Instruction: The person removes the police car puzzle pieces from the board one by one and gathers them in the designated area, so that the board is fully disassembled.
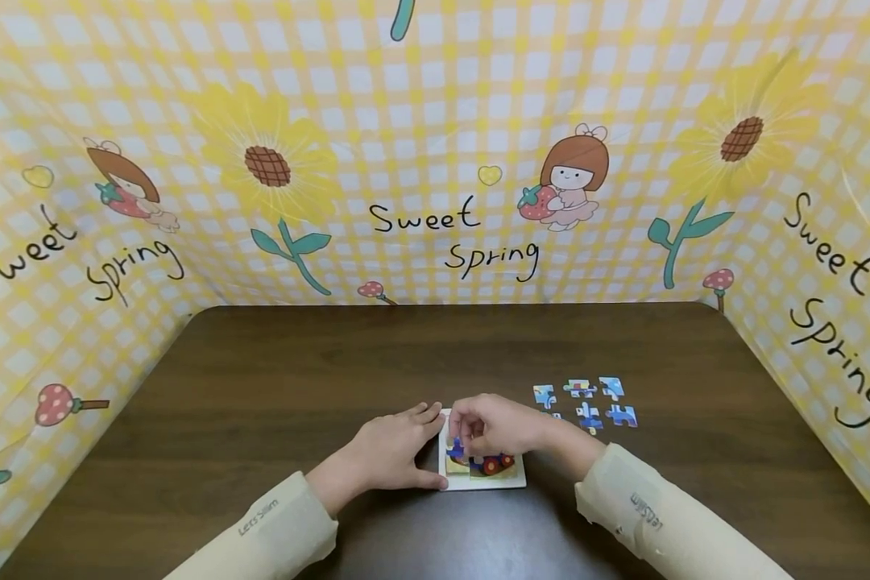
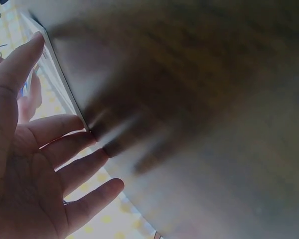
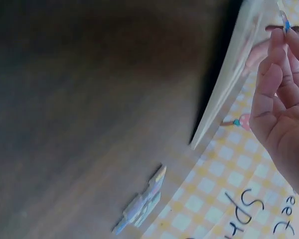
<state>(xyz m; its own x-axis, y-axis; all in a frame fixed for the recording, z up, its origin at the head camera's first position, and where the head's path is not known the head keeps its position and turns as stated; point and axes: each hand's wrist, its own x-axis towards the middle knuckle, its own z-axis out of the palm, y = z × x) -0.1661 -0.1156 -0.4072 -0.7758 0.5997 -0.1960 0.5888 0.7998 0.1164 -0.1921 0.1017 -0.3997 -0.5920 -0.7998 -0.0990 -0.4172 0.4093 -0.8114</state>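
Observation:
A small white-framed jigsaw puzzle board (image 1: 487,485) lies flat on the table, with picture pieces of a red-wheeled vehicle (image 1: 499,465) in its lower part. My left hand (image 1: 395,451) rests along the board's left side, fingers spread and the thumb at the lower left corner. In the left wrist view, the fingers (image 2: 65,130) stretch out straight along the board's edge. Over the board, my right hand (image 1: 499,424) pinches a blue puzzle piece (image 3: 286,24) between thumb and forefinger. Part of the board's upper area is hidden behind the right hand.
Several loose puzzle pieces (image 1: 580,389) lie in two loose rows on the dark wooden table (image 1: 333,362), right of and beyond the board. One is partly covered by the right wrist. A yellow checked cloth (image 1: 420,145) hangs around the table's back and sides.

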